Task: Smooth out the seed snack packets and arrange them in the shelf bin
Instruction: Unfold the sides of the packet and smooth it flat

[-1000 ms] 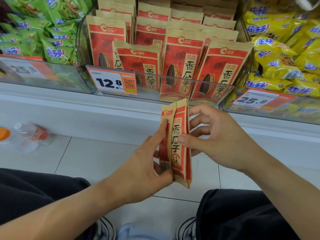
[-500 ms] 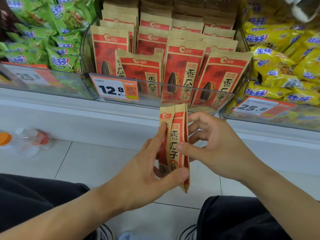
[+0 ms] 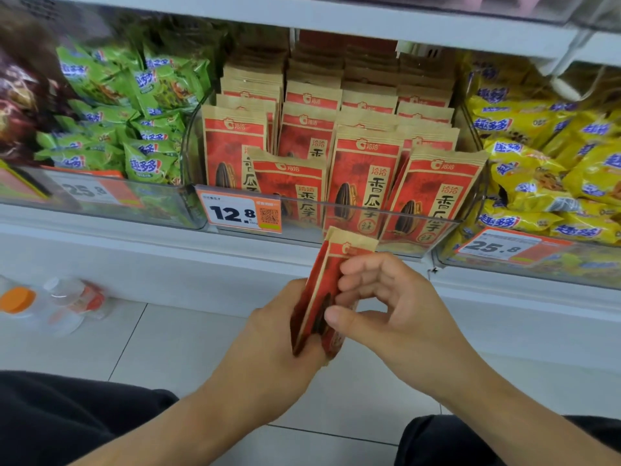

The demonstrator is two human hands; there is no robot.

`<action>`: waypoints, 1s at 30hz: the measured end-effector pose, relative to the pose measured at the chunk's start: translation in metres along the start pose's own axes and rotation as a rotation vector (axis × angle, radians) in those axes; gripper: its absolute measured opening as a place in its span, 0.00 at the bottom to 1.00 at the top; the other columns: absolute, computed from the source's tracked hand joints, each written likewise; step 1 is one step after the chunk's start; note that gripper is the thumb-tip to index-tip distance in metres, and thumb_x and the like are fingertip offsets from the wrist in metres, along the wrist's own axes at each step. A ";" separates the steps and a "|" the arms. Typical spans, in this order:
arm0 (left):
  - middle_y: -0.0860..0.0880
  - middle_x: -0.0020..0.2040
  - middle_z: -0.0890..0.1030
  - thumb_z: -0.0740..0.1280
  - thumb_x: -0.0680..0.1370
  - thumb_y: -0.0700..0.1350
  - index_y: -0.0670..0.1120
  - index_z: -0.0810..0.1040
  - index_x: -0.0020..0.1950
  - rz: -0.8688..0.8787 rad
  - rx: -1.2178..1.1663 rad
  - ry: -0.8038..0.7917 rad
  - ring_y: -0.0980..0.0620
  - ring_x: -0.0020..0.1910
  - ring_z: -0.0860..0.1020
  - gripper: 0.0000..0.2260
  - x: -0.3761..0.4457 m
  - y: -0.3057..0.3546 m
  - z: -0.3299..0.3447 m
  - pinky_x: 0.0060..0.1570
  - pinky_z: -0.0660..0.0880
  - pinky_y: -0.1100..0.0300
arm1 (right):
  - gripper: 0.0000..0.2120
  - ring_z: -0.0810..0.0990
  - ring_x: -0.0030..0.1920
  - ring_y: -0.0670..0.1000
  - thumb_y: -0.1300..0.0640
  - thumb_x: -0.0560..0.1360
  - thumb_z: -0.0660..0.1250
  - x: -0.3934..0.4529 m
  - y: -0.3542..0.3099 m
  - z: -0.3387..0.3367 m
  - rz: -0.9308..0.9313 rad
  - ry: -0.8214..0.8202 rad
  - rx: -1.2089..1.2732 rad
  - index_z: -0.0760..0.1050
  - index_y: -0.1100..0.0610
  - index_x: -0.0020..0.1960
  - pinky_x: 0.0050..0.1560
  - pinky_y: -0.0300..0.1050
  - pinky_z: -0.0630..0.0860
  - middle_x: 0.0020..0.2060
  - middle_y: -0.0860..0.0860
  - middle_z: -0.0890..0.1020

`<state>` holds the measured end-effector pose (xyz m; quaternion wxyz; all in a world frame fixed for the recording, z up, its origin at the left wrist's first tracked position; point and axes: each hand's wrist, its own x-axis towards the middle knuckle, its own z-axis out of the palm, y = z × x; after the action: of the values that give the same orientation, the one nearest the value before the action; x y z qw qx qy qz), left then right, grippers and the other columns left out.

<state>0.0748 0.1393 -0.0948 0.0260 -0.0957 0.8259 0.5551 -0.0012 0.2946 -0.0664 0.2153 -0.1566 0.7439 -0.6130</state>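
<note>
The right fingers point(image 3: 361, 275) curl over the upper face of the packet point(image 3: 322, 290), with the thumb pressed against its near edge, so the right hand point(image 3: 393, 307) is pinching it. The left hand point(image 3: 268, 334) grips the packet's lower end from the other side; its fingers are hidden behind the paper.

A second ago the packet stood upright between the hands with its printed face toward the camera. Now it has turned nearly edge-on, its top tilted toward the bin point(image 3: 336, 210), and the right fingers have slid from its side onto its top half. The view has also risen, showing more of the shelf.

This reads as the smoothing coming to an end and the placing about to begin. The packet is held low, just in front of the bin's clear front wall and not yet over it. Inside, rows of matching packets point(image 3: 366, 183) stand upright, though the front one on the left point(image 3: 289, 186) sits lower than its neighbours and one on the right leans. The held packet probably belongs in that front row.
</note>
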 end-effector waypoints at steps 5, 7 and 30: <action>0.51 0.53 0.85 0.60 0.77 0.24 0.52 0.76 0.63 -0.005 -0.236 -0.048 0.50 0.53 0.84 0.26 0.007 0.012 -0.016 0.53 0.81 0.57 | 0.29 0.78 0.54 0.45 0.60 0.67 0.80 0.016 -0.007 -0.013 -0.235 0.263 -0.233 0.70 0.48 0.62 0.50 0.38 0.78 0.55 0.47 0.78; 0.55 0.52 0.85 0.61 0.77 0.23 0.53 0.76 0.60 0.072 -0.168 -0.034 0.55 0.54 0.83 0.26 0.010 0.018 -0.029 0.52 0.79 0.65 | 0.35 0.80 0.56 0.45 0.57 0.65 0.81 0.024 -0.017 -0.026 -0.204 0.172 -0.151 0.68 0.47 0.66 0.53 0.39 0.79 0.57 0.45 0.79; 0.54 0.44 0.82 0.65 0.81 0.48 0.48 0.80 0.57 0.378 0.336 0.511 0.54 0.44 0.79 0.08 0.089 0.021 -0.094 0.46 0.75 0.57 | 0.13 0.84 0.51 0.43 0.58 0.74 0.74 0.084 -0.067 -0.005 -0.780 0.512 -0.198 0.75 0.51 0.55 0.48 0.33 0.79 0.49 0.43 0.82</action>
<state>-0.0106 0.0487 -0.0530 -0.2690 -0.0713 0.8886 0.3647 -0.0784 0.2436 -0.0105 -0.2368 -0.2878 0.7138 -0.5930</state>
